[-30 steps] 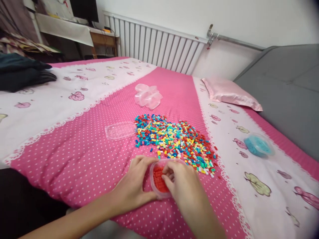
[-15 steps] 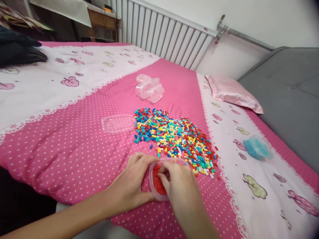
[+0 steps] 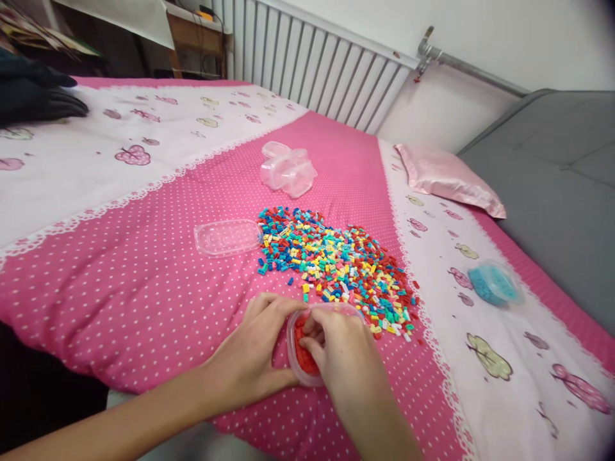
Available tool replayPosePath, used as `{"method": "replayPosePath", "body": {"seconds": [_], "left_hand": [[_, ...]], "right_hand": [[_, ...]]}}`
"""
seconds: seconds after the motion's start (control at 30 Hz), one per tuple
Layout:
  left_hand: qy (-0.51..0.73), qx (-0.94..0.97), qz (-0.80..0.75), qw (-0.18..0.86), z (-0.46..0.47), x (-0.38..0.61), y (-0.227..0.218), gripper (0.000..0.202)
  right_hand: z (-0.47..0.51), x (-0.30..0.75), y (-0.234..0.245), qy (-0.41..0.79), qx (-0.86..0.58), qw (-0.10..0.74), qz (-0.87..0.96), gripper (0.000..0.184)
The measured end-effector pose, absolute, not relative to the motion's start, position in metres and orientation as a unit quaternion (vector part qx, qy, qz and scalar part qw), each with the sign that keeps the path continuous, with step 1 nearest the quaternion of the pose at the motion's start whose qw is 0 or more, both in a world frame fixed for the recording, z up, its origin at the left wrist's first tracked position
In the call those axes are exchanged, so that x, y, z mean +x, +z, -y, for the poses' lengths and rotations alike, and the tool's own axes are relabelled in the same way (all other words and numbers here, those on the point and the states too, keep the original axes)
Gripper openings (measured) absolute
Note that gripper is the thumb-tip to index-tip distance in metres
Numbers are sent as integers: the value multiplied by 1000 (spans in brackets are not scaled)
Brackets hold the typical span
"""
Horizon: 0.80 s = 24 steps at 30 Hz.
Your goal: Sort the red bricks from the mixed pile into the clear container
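A clear plastic container stands on the bed in front of me, filled with small red toy bricks. My left hand is wrapped around its left side, thumb at the near edge and fingers at the far rim. Over the container's right part is my right hand, its fingertips pinched together down among the red bricks. Whether a brick sits between those fingertips is hidden. Just beyond the container spreads a pile of small mixed-colour toy bricks. A clear lid lies flat at the pile's left edge.
Several clear empty-looking containers sit behind the pile. To the right is a container of blue pieces, and a pink pillow lies near the grey headboard. Something black, glove-like, rests at the far left.
The right hand's fingers have shifted slightly within the container, still bent over the red bricks. My left hand keeps its grip on the container, and the pile looks the same.
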State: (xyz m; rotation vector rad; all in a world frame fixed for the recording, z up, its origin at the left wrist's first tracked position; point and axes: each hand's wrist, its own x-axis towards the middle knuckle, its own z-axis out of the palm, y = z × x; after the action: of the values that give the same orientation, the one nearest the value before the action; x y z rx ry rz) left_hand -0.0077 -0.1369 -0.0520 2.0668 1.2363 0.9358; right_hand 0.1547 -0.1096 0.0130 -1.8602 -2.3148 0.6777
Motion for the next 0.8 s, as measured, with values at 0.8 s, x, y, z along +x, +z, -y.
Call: {"method": "replayPosePath", "body": {"seconds": [0.8], "left_hand": [[342,771,-460,277,138,-9,-52,76]], "right_hand": [[110,156,10,180,-604,75,772,26]]}}
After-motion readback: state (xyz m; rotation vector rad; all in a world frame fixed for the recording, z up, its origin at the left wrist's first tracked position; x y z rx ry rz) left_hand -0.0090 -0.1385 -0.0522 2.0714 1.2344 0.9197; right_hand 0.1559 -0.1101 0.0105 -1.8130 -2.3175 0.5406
